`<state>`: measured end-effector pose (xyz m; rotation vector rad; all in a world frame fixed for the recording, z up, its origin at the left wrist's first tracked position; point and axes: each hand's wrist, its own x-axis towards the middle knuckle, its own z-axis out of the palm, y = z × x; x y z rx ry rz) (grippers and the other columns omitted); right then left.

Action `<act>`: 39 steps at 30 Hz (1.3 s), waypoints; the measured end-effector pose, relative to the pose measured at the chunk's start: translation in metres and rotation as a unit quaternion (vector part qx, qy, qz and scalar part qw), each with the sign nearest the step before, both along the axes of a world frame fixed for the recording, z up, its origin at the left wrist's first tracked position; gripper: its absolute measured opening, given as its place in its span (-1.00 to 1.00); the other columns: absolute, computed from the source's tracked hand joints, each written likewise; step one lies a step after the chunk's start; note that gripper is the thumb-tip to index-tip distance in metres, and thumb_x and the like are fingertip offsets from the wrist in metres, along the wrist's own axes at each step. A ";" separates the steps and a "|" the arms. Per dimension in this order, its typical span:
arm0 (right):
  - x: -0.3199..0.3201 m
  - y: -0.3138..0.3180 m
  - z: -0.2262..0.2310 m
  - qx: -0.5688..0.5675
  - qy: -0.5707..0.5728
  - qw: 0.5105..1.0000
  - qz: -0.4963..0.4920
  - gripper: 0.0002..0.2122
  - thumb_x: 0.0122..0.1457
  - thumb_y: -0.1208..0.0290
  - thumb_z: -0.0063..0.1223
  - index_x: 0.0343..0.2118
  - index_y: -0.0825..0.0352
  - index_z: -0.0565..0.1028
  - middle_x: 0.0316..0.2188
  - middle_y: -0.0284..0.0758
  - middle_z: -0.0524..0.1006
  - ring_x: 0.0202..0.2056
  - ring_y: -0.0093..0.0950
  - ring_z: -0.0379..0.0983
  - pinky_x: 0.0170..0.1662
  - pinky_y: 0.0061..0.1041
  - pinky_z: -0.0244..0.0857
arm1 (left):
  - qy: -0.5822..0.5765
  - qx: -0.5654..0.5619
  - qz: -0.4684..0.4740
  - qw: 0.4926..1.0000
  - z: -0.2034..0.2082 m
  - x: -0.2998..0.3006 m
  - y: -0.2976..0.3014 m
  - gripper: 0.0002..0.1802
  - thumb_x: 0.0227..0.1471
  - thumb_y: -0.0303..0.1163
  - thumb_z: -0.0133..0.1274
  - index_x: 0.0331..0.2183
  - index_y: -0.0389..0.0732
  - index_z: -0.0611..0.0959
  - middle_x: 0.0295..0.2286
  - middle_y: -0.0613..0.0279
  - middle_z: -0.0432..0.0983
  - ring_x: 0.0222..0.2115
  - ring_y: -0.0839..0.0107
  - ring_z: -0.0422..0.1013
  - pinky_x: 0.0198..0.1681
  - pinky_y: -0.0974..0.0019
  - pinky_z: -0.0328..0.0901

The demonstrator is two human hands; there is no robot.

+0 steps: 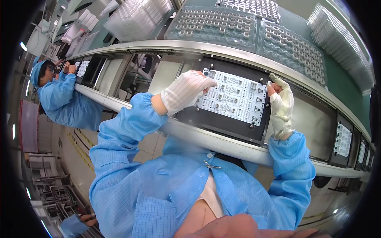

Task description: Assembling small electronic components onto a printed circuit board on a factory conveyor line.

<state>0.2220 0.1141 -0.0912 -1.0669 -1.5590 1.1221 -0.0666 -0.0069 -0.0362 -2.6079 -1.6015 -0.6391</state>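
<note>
A white circuit board panel with several rows of small parts lies in a black carrier plate in front of me. My left hand, in a white striped glove with bare fingertips, is closed in a pinch over the panel's upper left side. Whatever is between those fingertips is hidden. Just off the panel's upper right corner is my right hand, in a pale glove with some fingertips bare. Its thumb and fingers pinch together, perhaps on a small part too tiny to name. Small dark posts stand around the panel's edges.
Beyond the conveyor rail, clear plastic trays hold many small metal parts. Tray stacks stand at the far left and far right. More carriers with boards sit along the line rightward. A co-worker in blue works at left.
</note>
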 end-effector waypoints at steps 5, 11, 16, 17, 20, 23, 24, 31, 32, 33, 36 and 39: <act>-0.003 0.000 -0.001 -0.006 0.006 1.000 -0.004 -0.64 0.10 0.47 0.17 -0.01 0.37 0.50 -0.33 -0.37 0.53 -0.30 -0.61 0.43 -0.19 -0.59 0.35 | 0.023 -0.018 0.007 1.000 0.005 -0.004 0.015 -0.68 -0.09 -0.55 0.11 -0.20 -0.15 0.57 -0.51 0.29 0.48 -0.39 0.22 0.45 -0.24 0.20 0.35; -0.002 0.001 -0.005 0.002 0.000 1.000 0.000 -0.66 0.11 0.45 0.17 -0.02 0.38 0.50 -0.33 -0.36 0.53 -0.30 -0.60 0.43 -0.20 -0.58 0.35 | 0.034 0.002 -0.033 0.999 -0.008 -0.005 0.033 -0.75 -0.08 -0.53 0.10 -0.25 -0.16 0.56 -0.52 0.18 0.48 -0.42 0.13 0.45 -0.25 0.16 0.35; -0.008 -0.006 0.006 0.035 -0.035 0.999 -0.011 -0.69 0.13 0.45 0.16 -0.04 0.35 0.52 -0.35 -0.39 0.52 -0.33 -0.62 0.42 -0.22 -0.60 0.33 | 0.077 -0.020 -0.026 0.997 -0.007 -0.003 0.033 -0.79 -0.08 -0.48 0.10 -0.29 -0.15 0.57 -0.54 0.15 0.49 -0.42 0.11 0.47 -0.25 0.16 0.38; -0.012 -0.006 0.006 0.023 -0.032 0.999 -0.024 -0.70 0.14 0.46 0.15 -0.04 0.35 0.53 -0.36 -0.40 0.52 -0.34 -0.62 0.40 -0.23 -0.61 0.32 | 0.098 -0.033 -0.026 0.994 -0.007 -0.004 0.033 -0.80 -0.09 -0.48 0.10 -0.31 -0.15 0.57 -0.55 0.14 0.49 -0.43 0.10 0.48 -0.26 0.16 0.39; -0.011 -0.002 -0.006 0.001 -0.008 0.999 -0.035 -0.71 0.15 0.48 0.15 -0.04 0.35 0.53 -0.37 -0.43 0.50 -0.38 -0.64 0.36 -0.25 -0.63 0.28 | 0.104 -0.023 -0.057 0.993 -0.004 -0.002 0.040 -0.83 -0.18 -0.48 0.09 -0.40 -0.15 0.55 -0.60 0.11 0.49 -0.47 0.07 0.52 -0.33 0.13 0.43; 0.004 0.007 -0.019 -0.013 0.038 0.999 -0.015 -0.71 0.17 0.48 0.15 -0.04 0.39 0.52 -0.38 -0.45 0.48 -0.38 -0.64 0.32 -0.23 -0.64 0.26 | 0.101 -0.054 -0.062 0.991 -0.001 0.003 0.051 -0.81 -0.22 -0.49 0.13 -0.41 -0.13 0.55 -0.57 0.07 0.52 -0.42 0.05 0.54 -0.28 0.09 0.45; 0.006 0.005 -0.019 -0.005 0.054 0.998 -0.015 -0.70 0.19 0.48 0.14 -0.02 0.41 0.50 -0.34 -0.42 0.50 -0.34 -0.64 0.33 -0.19 -0.63 0.26 | 0.126 -0.051 -0.081 0.987 0.004 0.006 0.051 -0.79 -0.22 -0.47 0.15 -0.40 -0.12 0.55 -0.56 0.07 0.53 -0.42 0.06 0.54 -0.31 0.09 0.45; 0.000 0.007 -0.029 -0.004 0.106 0.993 -0.050 -0.68 0.27 0.51 0.03 0.06 0.47 0.38 -0.16 -0.36 0.48 -0.21 -0.65 0.35 -0.05 -0.66 0.26 | 0.042 -0.033 -0.071 0.996 -0.004 -0.003 0.039 -0.67 -0.15 -0.43 0.14 -0.22 -0.07 0.59 -0.53 0.29 0.48 -0.38 0.20 0.47 -0.30 0.18 0.38; -0.001 0.008 -0.031 -0.008 0.096 0.995 -0.037 -0.68 0.27 0.51 0.03 0.06 0.48 0.37 -0.14 -0.34 0.48 -0.19 -0.64 0.36 -0.03 -0.66 0.25 | 0.041 -0.045 -0.071 0.996 -0.002 -0.007 0.038 -0.67 -0.14 -0.43 0.13 -0.21 -0.06 0.59 -0.53 0.30 0.47 -0.39 0.20 0.47 -0.31 0.18 0.38; -0.004 0.006 -0.032 -0.018 0.103 0.994 -0.029 -0.68 0.27 0.50 0.03 0.05 0.48 0.38 -0.12 -0.32 0.48 -0.17 -0.63 0.37 -0.01 -0.64 0.26 | 0.040 -0.056 -0.072 0.995 -0.001 -0.012 0.038 -0.67 -0.12 -0.43 0.13 -0.20 -0.05 0.59 -0.54 0.30 0.47 -0.40 0.20 0.46 -0.31 0.18 0.37; -0.017 -0.003 -0.023 -0.027 0.092 0.995 0.016 -0.67 0.26 0.47 0.06 0.04 0.48 0.37 -0.10 -0.29 0.48 -0.11 -0.58 0.38 0.04 -0.60 0.25 | 0.039 -0.054 -0.053 0.996 0.001 -0.024 0.029 -0.66 -0.09 -0.45 0.11 -0.18 -0.02 0.56 -0.55 0.31 0.44 -0.42 0.20 0.46 -0.33 0.17 0.36; -0.020 -0.008 -0.016 -0.006 0.052 0.998 0.033 -0.67 0.27 0.47 0.06 0.04 0.49 0.37 -0.07 -0.26 0.48 -0.09 -0.56 0.39 0.06 -0.58 0.24 | 0.061 -0.025 -0.044 0.997 -0.004 -0.028 0.025 -0.64 -0.08 -0.47 0.09 -0.16 -0.01 0.54 -0.55 0.29 0.45 -0.42 0.19 0.46 -0.34 0.17 0.37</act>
